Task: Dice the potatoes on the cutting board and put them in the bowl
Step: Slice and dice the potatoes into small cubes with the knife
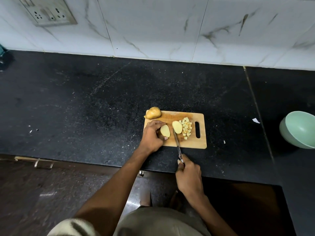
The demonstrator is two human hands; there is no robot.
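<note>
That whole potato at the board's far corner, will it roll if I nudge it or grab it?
Probably. The whole potato is rounded and overhangs the cutting board at its corner, so a nudge may tip it onto the counter. Its skin looks dry and intact, so likely firm, not slippery.

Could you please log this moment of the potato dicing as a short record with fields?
left hand: holds one potato half on the cutting board
right hand: grips the knife, blade lying between the two halves
other half: cut face up, beside the diced pieces
whole potato: unpeeled, at the board's far left corner
bowl: green, far right on the counter, no potato visible inside
stage: dicing partly done
</note>
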